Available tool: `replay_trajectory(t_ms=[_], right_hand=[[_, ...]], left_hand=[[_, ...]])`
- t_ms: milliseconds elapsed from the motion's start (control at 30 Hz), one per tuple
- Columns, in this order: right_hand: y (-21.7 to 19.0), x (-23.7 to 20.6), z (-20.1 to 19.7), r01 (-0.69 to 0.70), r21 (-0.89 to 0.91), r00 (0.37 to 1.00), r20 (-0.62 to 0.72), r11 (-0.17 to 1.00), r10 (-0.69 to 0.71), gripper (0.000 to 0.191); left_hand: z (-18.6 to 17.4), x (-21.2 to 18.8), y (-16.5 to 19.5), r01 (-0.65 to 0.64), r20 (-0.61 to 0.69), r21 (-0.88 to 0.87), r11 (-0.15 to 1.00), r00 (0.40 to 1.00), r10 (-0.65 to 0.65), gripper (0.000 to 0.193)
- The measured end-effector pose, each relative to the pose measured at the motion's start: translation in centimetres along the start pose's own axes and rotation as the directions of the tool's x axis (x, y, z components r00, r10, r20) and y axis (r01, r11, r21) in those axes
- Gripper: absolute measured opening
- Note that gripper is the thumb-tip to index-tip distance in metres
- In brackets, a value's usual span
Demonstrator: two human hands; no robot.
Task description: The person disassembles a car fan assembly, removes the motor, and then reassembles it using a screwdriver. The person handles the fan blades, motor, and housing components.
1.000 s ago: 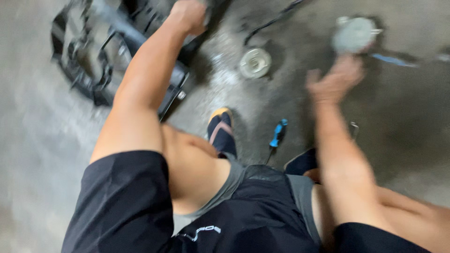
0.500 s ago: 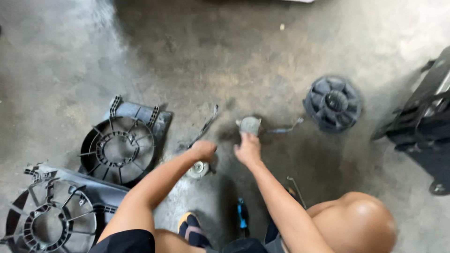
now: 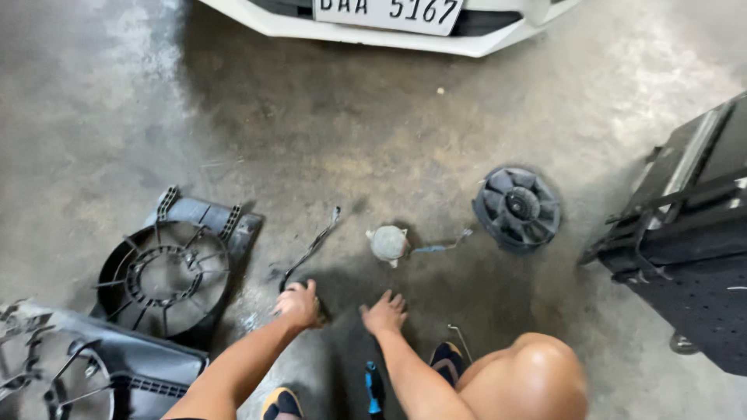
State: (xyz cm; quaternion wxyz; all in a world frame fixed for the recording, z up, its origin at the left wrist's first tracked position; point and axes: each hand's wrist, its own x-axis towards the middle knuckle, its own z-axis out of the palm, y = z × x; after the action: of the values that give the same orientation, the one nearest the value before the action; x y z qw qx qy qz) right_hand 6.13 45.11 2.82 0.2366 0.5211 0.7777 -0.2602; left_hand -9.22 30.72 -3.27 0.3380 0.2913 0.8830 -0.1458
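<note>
Gripping cable (image 3: 311,249) end: left hand (image 3: 299,303); right hand (image 3: 384,313) spread wide, motor (image 3: 388,243) just beyond.

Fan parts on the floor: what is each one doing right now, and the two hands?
Left hand: closed on a black cable's end.
Right hand: open, fingers spread, empty.
Black cable: lying loose.
Grey motor: lying alone.
Fan blade: flat, off its shroud.
Fan shroud: empty, no blade.

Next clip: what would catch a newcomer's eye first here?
Two bare hands low in the middle of the stained concrete floor: the left hand closed on something dark at the end of a black cable, the right hand spread open. A small grey motor lies just beyond, a black fan wheel to its right, a fan shroud at left.
</note>
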Motion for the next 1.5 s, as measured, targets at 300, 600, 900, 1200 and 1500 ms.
replay_trajectory(t_ms=[300,600,900,1200,1500], right_hand=[[-0.5,-0.5,-3.2,-0.012,0.006,0.984,0.176,1.000,0.011,0.121],[-0.7,-0.8,-3.0,0.001,0.018,0.984,0.178,1.000,-0.005,0.126],[-2.0,-0.2,-0.5,0.032,-0.079,0.995,0.096,0.996,-0.024,0.131],[-2.5,0.9,2.0,0.124,-0.189,0.991,0.066,0.974,-0.113,0.141],[-2.7,2.1,4.8,0.075,-0.259,0.991,0.131,0.963,-0.042,0.140]], left_hand=[[-1.4,-1.6,2.1,0.076,0.103,0.088,0.993,0.991,-0.085,0.117],[-3.5,-2.6,2.2,0.056,0.090,0.066,0.996,0.994,-0.062,0.121],[-0.2,-1.2,0.7,0.061,-0.248,0.077,0.995,0.968,-0.040,0.043],[-1.2,-2.6,0.1,0.006,-0.263,0.035,0.999,0.965,0.004,0.051],[-1.9,-3.8,-0.2,0.112,-0.210,0.052,0.992,0.973,-0.099,0.064]])
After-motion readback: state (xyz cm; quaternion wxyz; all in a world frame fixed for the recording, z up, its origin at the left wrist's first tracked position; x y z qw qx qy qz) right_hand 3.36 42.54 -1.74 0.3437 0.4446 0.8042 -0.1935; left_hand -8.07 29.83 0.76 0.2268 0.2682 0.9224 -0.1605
